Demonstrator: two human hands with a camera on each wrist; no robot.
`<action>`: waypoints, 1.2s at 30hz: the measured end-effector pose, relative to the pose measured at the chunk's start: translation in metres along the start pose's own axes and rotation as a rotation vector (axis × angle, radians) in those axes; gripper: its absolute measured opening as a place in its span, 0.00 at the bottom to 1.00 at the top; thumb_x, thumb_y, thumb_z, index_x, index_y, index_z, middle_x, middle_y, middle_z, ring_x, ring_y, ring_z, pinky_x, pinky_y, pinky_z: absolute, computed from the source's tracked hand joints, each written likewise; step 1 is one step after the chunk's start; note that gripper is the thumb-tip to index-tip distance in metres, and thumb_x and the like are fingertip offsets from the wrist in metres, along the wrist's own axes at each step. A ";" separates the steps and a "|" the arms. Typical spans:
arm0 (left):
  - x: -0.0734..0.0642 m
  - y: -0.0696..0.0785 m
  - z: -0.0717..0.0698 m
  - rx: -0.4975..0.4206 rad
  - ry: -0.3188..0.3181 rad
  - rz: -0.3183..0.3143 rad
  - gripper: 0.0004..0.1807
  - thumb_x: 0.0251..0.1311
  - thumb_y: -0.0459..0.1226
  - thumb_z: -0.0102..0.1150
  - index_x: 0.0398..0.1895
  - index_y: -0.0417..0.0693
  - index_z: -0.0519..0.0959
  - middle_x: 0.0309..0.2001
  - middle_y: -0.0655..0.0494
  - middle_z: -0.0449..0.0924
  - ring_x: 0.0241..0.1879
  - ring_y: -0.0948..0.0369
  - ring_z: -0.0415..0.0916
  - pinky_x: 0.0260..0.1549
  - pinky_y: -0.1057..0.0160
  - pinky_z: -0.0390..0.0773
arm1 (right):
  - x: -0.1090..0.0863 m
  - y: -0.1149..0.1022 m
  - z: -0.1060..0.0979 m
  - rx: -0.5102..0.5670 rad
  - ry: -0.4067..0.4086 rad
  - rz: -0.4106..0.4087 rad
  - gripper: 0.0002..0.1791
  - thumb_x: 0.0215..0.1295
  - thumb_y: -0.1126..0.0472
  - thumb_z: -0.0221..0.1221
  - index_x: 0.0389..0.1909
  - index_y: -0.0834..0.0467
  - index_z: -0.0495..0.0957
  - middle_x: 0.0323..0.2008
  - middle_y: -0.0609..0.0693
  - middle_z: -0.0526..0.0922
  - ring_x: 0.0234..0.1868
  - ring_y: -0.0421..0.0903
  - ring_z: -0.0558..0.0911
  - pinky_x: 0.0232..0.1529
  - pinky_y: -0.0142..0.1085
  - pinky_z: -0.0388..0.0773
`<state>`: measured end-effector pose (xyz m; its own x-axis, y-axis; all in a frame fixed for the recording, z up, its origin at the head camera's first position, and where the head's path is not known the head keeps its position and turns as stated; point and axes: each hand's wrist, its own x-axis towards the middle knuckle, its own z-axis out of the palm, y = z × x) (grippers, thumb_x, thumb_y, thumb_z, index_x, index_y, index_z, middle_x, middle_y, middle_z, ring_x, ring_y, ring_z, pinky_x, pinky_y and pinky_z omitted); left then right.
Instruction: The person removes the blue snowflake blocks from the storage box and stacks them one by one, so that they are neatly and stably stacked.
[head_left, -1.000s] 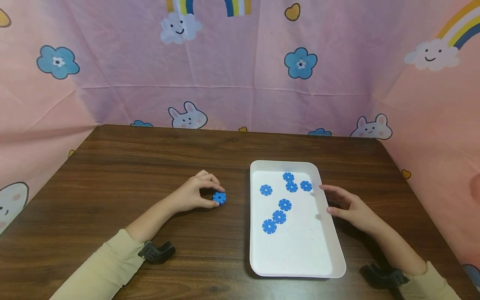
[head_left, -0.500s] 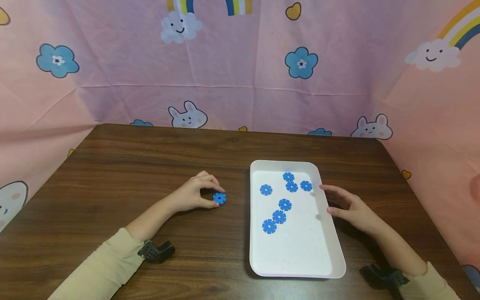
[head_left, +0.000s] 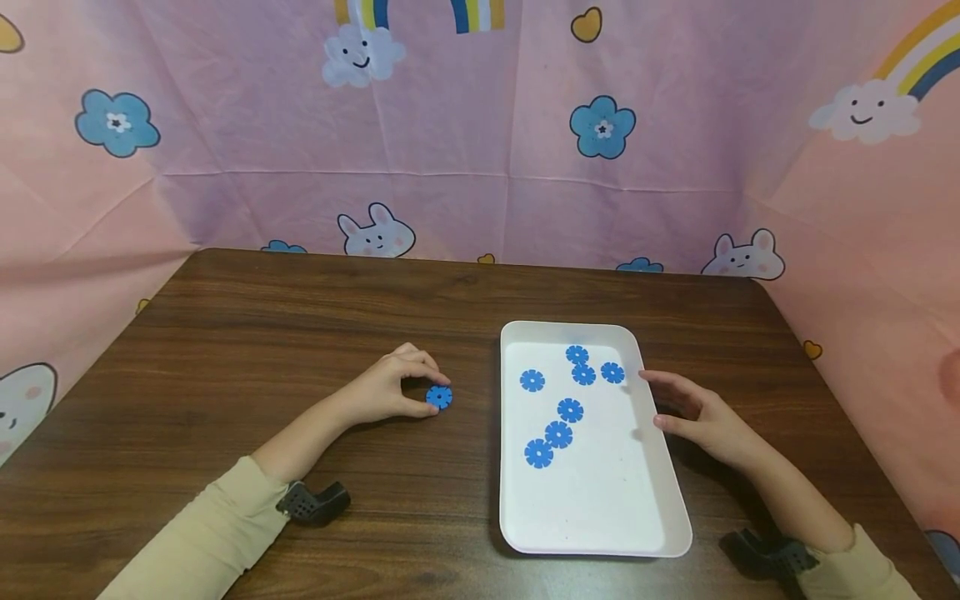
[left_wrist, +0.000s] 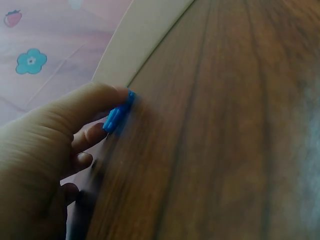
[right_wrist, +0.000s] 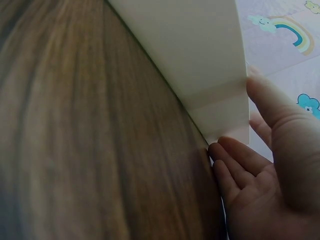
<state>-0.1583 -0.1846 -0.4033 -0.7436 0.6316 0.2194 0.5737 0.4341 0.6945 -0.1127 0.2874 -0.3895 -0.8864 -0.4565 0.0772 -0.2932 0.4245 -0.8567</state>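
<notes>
Between thumb and index finger, my left hand (head_left: pixel 390 388) pinches a blue notched disc (head_left: pixel 439 397), a flower-shaped interlocking piece with a small central hole. It is held low over the wooden table, left of a white tray (head_left: pixel 600 512). The left wrist view shows the disc (left_wrist: pixel 118 114) nearly edge-on at the fingertips. At the tray's right side, my right hand (head_left: pixel 708 423) touches the rim with relaxed fingers. In the right wrist view the thumb (right_wrist: pixel 265 92) is at the tray's upper edge, and the other fingertips lie low against its outer wall (right_wrist: pixel 205 65).
Several more blue notched discs (head_left: pixel 558 434) lie flat in the tray, some touching or overlapping. The dark wooden table (head_left: pixel 337 308) ends at a pink and purple patterned cloth (head_left: pixel 465 133) behind and at the sides. A black wrist device (head_left: pixel 313 505) sits at the left cuff.
</notes>
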 end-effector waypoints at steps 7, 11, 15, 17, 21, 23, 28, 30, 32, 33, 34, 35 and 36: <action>0.003 0.008 -0.003 -0.004 0.074 0.030 0.19 0.50 0.43 0.73 0.46 0.50 0.84 0.42 0.65 0.77 0.45 0.61 0.65 0.44 0.55 0.69 | -0.001 -0.001 0.000 0.001 0.008 0.002 0.32 0.63 0.66 0.61 0.67 0.59 0.63 0.65 0.61 0.66 0.60 0.59 0.71 0.52 0.54 0.71; 0.010 0.023 -0.001 -0.009 0.111 0.067 0.20 0.50 0.40 0.73 0.47 0.46 0.84 0.42 0.59 0.78 0.45 0.61 0.65 0.43 0.54 0.70 | -0.002 -0.002 0.000 0.002 0.005 -0.008 0.31 0.63 0.67 0.61 0.67 0.60 0.63 0.64 0.62 0.67 0.60 0.59 0.71 0.51 0.53 0.72; 0.020 0.042 0.006 -0.017 0.115 0.109 0.20 0.49 0.38 0.74 0.46 0.45 0.84 0.42 0.58 0.77 0.45 0.61 0.65 0.43 0.55 0.70 | -0.002 -0.003 0.001 -0.001 0.003 -0.009 0.32 0.63 0.67 0.61 0.67 0.61 0.63 0.64 0.61 0.67 0.60 0.60 0.71 0.52 0.53 0.72; 0.025 0.051 0.010 -0.020 0.114 0.140 0.20 0.48 0.38 0.74 0.46 0.45 0.84 0.42 0.58 0.77 0.45 0.61 0.65 0.43 0.56 0.70 | -0.002 -0.003 0.001 0.000 0.003 -0.003 0.32 0.63 0.67 0.61 0.67 0.61 0.63 0.64 0.61 0.67 0.60 0.61 0.70 0.52 0.53 0.71; 0.034 0.068 0.019 -0.021 0.091 0.200 0.21 0.46 0.40 0.76 0.46 0.46 0.84 0.42 0.61 0.77 0.45 0.62 0.64 0.44 0.56 0.69 | 0.000 -0.002 0.000 0.001 0.001 0.006 0.32 0.63 0.66 0.61 0.67 0.60 0.63 0.64 0.62 0.67 0.60 0.62 0.70 0.52 0.53 0.71; 0.039 0.075 0.023 -0.006 0.065 0.220 0.22 0.46 0.42 0.76 0.46 0.47 0.84 0.43 0.64 0.77 0.46 0.64 0.64 0.45 0.56 0.67 | 0.000 -0.001 0.000 -0.003 0.002 0.007 0.32 0.63 0.66 0.61 0.67 0.60 0.63 0.64 0.62 0.67 0.60 0.59 0.71 0.52 0.53 0.72; 0.048 0.089 0.034 0.057 -0.015 0.248 0.24 0.43 0.46 0.77 0.46 0.50 0.84 0.44 0.67 0.78 0.48 0.66 0.64 0.48 0.56 0.63 | 0.001 0.002 -0.001 -0.009 0.010 0.012 0.32 0.63 0.65 0.61 0.67 0.59 0.64 0.64 0.60 0.67 0.60 0.48 0.73 0.52 0.50 0.72; 0.052 0.094 0.039 0.083 -0.047 0.259 0.25 0.42 0.47 0.78 0.45 0.50 0.85 0.43 0.66 0.79 0.48 0.66 0.64 0.47 0.57 0.63 | 0.001 0.003 -0.001 -0.012 0.008 0.007 0.32 0.63 0.66 0.61 0.67 0.59 0.63 0.64 0.61 0.67 0.60 0.48 0.73 0.52 0.50 0.72; 0.055 0.097 0.042 0.109 -0.082 0.265 0.25 0.41 0.47 0.78 0.45 0.51 0.85 0.43 0.66 0.79 0.48 0.66 0.65 0.46 0.58 0.62 | 0.001 0.003 -0.001 -0.015 0.008 0.006 0.32 0.63 0.65 0.61 0.67 0.59 0.63 0.64 0.61 0.67 0.60 0.51 0.73 0.52 0.50 0.72; 0.057 0.098 0.044 0.118 -0.103 0.262 0.25 0.40 0.47 0.78 0.45 0.51 0.85 0.42 0.66 0.79 0.48 0.66 0.65 0.46 0.59 0.62 | 0.001 0.003 -0.001 -0.017 0.006 0.002 0.32 0.63 0.66 0.61 0.68 0.59 0.63 0.64 0.62 0.67 0.60 0.52 0.73 0.52 0.51 0.72; 0.058 0.099 0.046 0.128 -0.126 0.260 0.25 0.41 0.48 0.78 0.45 0.52 0.85 0.42 0.66 0.79 0.47 0.67 0.65 0.45 0.59 0.62 | 0.001 0.003 -0.001 -0.018 0.006 0.003 0.32 0.63 0.65 0.61 0.68 0.59 0.63 0.64 0.62 0.67 0.60 0.54 0.72 0.52 0.52 0.72; 0.060 0.100 0.048 0.136 -0.149 0.257 0.25 0.41 0.48 0.78 0.45 0.52 0.85 0.42 0.66 0.79 0.47 0.67 0.65 0.44 0.60 0.62 | 0.000 0.003 -0.001 -0.017 0.006 0.005 0.32 0.63 0.65 0.61 0.68 0.59 0.63 0.64 0.62 0.67 0.60 0.55 0.72 0.52 0.52 0.72; 0.062 0.100 0.049 0.141 -0.173 0.249 0.25 0.41 0.48 0.77 0.45 0.53 0.85 0.42 0.67 0.79 0.46 0.67 0.65 0.44 0.60 0.62 | 0.000 0.003 0.000 -0.015 0.008 0.010 0.32 0.63 0.65 0.61 0.67 0.59 0.63 0.64 0.61 0.67 0.60 0.55 0.72 0.52 0.53 0.72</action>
<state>-0.1298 -0.0702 -0.3539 -0.5120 0.8241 0.2423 0.7813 0.3295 0.5302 -0.1139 0.2888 -0.3919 -0.8922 -0.4458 0.0726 -0.2892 0.4404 -0.8499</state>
